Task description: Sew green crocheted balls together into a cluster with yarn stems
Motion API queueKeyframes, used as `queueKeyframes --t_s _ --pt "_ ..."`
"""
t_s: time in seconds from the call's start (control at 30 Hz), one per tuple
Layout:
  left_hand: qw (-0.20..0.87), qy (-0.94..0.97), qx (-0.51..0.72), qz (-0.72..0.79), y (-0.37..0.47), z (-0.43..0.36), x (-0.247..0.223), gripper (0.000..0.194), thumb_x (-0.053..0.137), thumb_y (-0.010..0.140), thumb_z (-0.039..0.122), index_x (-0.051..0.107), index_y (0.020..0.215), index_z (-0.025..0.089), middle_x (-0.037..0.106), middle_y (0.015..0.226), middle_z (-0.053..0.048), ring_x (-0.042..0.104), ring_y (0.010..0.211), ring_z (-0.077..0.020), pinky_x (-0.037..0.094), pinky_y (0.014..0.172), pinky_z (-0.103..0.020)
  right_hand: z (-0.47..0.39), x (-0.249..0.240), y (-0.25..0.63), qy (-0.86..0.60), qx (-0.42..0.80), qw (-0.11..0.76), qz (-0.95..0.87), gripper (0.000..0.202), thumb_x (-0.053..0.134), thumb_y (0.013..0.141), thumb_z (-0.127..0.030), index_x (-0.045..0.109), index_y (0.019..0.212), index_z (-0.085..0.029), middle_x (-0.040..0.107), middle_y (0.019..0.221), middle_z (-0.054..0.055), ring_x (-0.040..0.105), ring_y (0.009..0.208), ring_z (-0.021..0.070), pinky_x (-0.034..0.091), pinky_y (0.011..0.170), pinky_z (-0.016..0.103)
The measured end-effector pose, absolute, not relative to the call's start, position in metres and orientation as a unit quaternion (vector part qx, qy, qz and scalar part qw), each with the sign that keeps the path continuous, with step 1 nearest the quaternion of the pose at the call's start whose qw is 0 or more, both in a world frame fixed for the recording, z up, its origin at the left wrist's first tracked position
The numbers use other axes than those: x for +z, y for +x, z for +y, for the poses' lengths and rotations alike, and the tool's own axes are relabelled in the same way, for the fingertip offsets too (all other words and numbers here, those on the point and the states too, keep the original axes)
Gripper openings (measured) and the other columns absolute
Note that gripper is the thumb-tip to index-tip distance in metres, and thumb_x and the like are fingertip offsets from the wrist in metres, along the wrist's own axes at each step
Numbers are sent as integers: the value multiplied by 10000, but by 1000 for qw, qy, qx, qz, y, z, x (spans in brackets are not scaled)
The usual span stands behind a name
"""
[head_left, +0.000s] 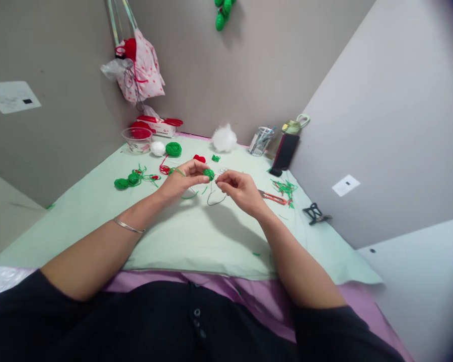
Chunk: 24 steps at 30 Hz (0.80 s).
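Note:
My left hand (184, 179) pinches a small green crocheted piece (209, 174) between thumb and fingers, above the middle of the table. Green yarn passes over that hand's fingers. Close beside the piece, my right hand (239, 188) has thumb and forefinger pressed together on something thin, too small to name. A thin dark looped strand (216, 202) hangs between the two hands. Left of my left hand lie green crocheted pieces (127, 181) with loose yarn ends. Behind my hands are a small red piece (199, 159) and a small green one (216, 158).
Orange-handled scissors (275, 197) and green yarn scraps (286, 188) lie to the right, near a phone (286, 152) and a pen cup (261, 141). White stuffing (224, 138), a green yarn ball (173, 149), a white ball (157, 148) and a clear tub (138, 143) stand at the back.

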<state>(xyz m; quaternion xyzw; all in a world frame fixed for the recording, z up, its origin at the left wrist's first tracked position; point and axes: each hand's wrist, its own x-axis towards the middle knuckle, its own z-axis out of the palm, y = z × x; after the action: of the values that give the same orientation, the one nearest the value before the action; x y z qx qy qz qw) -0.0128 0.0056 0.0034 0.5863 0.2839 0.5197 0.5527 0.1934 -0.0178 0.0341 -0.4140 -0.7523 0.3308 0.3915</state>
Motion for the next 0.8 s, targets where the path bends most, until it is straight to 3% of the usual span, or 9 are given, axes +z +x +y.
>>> queueKeyframes --t_s 0.3,0.57,0.67,0.8 --pt "593 568 510 257 -12 3 3 285 847 739 294 686 944 178 708 990 -38 671 975 -194 494 995 -425 -14 27 189 -388 368 420 -733 197 665 803 -381 657 847 -189 588 664 -16 502 617 119 410 590 265" --pt "530 610 512 292 -9 5 -2 332 850 727 321 653 955 181 702 983 -45 654 945 -186 476 891 -351 -7 18 185 -398 424 438 -686 205 717 752 -352 614 770 -176 590 607 -28 509 541 97 424 540 246" --pt "508 628 508 299 -7 5 -2 341 853 707 316 636 931 178 693 966 -44 647 931 -185 470 869 -335 -6 15 184 -393 444 441 -674 217 725 737 -333 579 795 -183 619 632 -22 575 567 112 474 563 254" --pt "480 643 507 315 -6 2 -2 309 819 728 321 642 939 183 670 922 -31 630 873 -173 460 805 -315 -12 15 183 -388 414 442 -695 207 675 816 -367 553 863 -206 656 716 -7 660 676 147 539 642 286"
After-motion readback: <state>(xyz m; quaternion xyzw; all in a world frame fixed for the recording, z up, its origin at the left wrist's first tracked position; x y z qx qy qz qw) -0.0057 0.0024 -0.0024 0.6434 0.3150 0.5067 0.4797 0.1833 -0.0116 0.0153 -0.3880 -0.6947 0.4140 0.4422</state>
